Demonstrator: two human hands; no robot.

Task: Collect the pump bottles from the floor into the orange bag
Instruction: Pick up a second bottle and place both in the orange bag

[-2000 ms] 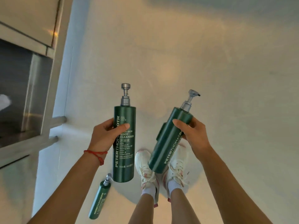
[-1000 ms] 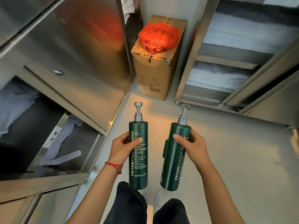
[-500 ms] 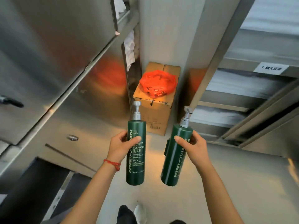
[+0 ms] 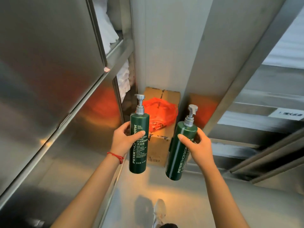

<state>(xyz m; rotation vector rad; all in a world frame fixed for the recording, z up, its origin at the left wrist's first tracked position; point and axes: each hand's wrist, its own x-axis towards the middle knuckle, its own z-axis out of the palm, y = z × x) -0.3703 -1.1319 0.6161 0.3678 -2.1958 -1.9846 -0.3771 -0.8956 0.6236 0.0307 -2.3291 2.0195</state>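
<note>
I hold two dark green pump bottles with silver pumps, both upright in the air in front of me. My left hand (image 4: 122, 140) grips the left bottle (image 4: 139, 155) by its upper body. My right hand (image 4: 196, 146) grips the right bottle (image 4: 180, 159), which leans slightly to the right. Ahead, between and behind the bottles, the orange bag (image 4: 162, 112) lies crumpled on top of a cardboard box (image 4: 160, 146) standing on the floor against the wall.
A tall stainless steel cabinet (image 4: 49, 79) fills the left side, with folded white linen (image 4: 123, 78) on its shelves. Metal shelving (image 4: 256, 132) with white linen runs along the right. A narrow grey floor aisle (image 4: 189, 203) leads to the box. My shoe (image 4: 160, 209) shows below.
I have turned from looking down at the floor, where one more bottle lay, and walked toward the box. The view has tilted up; box and bag are closer. Both bottles stay in my hands.
</note>
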